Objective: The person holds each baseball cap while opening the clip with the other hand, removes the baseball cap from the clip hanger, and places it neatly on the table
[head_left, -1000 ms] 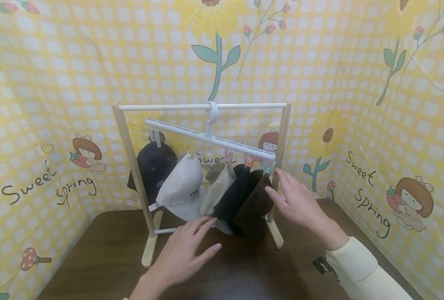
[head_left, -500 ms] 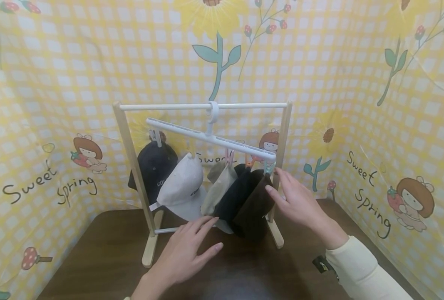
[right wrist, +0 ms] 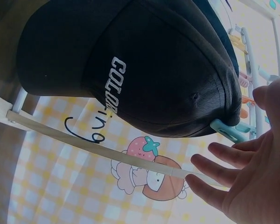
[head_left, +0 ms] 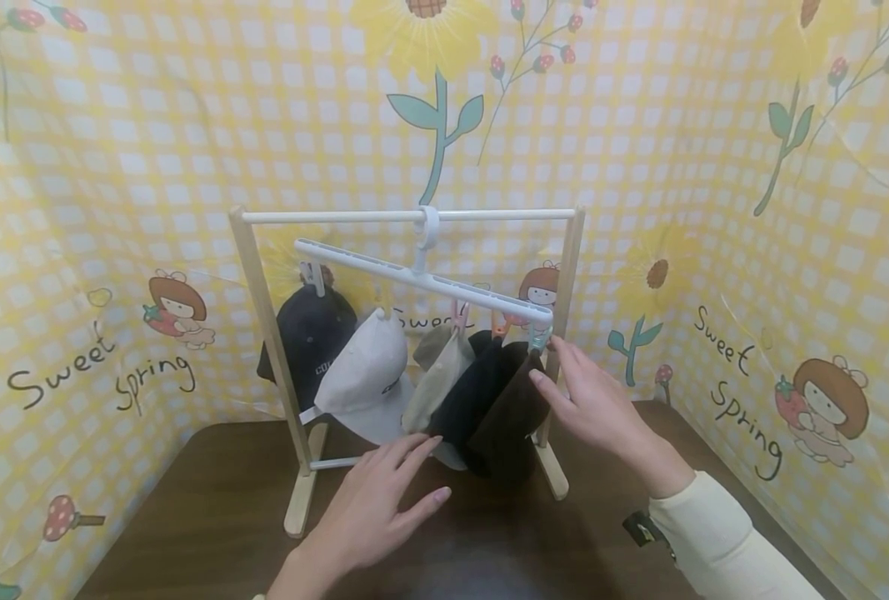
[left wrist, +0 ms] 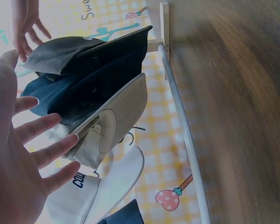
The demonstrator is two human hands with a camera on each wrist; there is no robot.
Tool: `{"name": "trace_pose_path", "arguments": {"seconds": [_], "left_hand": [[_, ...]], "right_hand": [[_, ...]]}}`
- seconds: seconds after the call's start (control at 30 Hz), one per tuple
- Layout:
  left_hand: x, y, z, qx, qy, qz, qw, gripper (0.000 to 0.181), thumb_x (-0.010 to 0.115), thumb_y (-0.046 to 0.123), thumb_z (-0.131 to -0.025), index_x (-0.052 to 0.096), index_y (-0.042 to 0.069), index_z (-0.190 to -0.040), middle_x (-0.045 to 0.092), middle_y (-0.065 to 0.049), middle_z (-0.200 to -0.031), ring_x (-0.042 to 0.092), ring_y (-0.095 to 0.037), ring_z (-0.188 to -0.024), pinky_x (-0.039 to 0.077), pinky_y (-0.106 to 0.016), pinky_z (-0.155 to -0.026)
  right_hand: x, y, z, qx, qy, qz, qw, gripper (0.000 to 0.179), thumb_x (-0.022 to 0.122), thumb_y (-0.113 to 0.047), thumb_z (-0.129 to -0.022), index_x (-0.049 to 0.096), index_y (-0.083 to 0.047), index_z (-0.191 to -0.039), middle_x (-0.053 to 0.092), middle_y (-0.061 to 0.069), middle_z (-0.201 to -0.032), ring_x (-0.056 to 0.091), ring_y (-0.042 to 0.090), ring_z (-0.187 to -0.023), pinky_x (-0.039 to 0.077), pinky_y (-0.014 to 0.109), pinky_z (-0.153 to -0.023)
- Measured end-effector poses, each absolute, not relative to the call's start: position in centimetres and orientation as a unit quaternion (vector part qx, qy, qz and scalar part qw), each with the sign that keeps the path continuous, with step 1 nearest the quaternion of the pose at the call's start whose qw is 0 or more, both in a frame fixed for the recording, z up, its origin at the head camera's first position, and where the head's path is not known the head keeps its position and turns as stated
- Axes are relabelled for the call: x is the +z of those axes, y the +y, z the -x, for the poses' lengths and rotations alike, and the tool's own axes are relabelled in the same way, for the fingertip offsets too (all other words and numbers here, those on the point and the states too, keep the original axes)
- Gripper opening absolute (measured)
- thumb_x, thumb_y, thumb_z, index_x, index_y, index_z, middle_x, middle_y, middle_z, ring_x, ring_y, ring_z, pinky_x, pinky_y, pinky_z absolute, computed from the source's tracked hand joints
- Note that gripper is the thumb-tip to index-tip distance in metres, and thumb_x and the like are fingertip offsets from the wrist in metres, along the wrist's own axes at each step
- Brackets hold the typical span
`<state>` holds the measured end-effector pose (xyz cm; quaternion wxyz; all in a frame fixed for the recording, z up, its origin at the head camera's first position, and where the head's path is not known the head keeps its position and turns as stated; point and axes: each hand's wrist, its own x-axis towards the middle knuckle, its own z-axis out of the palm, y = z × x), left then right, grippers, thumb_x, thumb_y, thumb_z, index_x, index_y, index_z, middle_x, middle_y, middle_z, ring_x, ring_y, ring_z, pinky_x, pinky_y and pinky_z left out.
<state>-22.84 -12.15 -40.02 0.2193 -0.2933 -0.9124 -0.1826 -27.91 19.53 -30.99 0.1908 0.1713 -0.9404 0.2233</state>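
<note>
Several baseball caps hang by clothespins from a white hanger (head_left: 422,277), which tilts down to the right. From left they are a black cap (head_left: 311,333), a white cap (head_left: 365,375), a beige cap (head_left: 438,379), a dark navy cap (head_left: 470,392) and a dark brown-black cap (head_left: 507,417) with white lettering. My right hand (head_left: 601,404) is beside that last cap, fingers extended near its teal clothespin (right wrist: 231,130). Lower down, my left hand (head_left: 380,500) is held with fingers spread in front of the caps. In the left wrist view, nothing lies in that palm.
The hanger hooks over the white top rod (head_left: 324,217) of a small wooden-sided rack (head_left: 260,308). This stands on a dark brown table (head_left: 212,492). Behind and at both sides hangs yellow checked cloth (head_left: 189,108) with printed flowers and lettering.
</note>
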Motion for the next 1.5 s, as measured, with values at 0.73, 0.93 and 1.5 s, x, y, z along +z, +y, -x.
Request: {"name": "trace_pose_path", "arguments": {"seconds": [0.73, 0.93, 1.5], "left_hand": [[-40.1, -11.3, 22.7, -0.180, -0.911, 0.297, 0.221, 0.065, 0.047, 0.067, -0.100, 0.053, 0.025, -0.149, 0.058, 0.003, -0.142, 0.058, -0.021, -0.126, 0.047, -0.050, -0.103], [-40.1, -11.3, 22.7, -0.175, -0.912, 0.300, 0.220, 0.065, 0.047, 0.067, -0.100, 0.053, 0.025, -0.149, 0.058, 0.004, -0.141, 0.057, -0.020, -0.127, 0.047, -0.049, -0.104], [-40.1, -10.5, 22.9, -0.187, -0.914, 0.311, 0.181, 0.063, 0.041, 0.066, -0.103, 0.054, 0.024, -0.148, 0.057, 0.005, -0.142, 0.055, -0.019, -0.129, 0.047, -0.049, -0.105]], "right_hand": [[-30.4, 19.3, 28.1, 0.224, -0.941, -0.156, 0.199, 0.075, 0.042, -0.053, -0.107, 0.026, -0.001, -0.159, 0.039, 0.022, -0.159, 0.046, 0.040, -0.140, 0.043, 0.063, -0.105], [-30.2, 19.1, 28.1, 0.225, -0.941, -0.145, 0.207, 0.074, 0.041, -0.052, -0.107, 0.028, 0.000, -0.158, 0.044, 0.021, -0.155, 0.051, 0.042, -0.135, 0.045, 0.064, -0.102], [-30.2, 18.9, 28.3, 0.249, -0.929, -0.134, 0.237, 0.062, 0.045, -0.051, -0.107, 0.042, -0.007, -0.150, 0.058, 0.012, -0.142, 0.063, 0.033, -0.113, 0.051, 0.056, -0.090]]}}
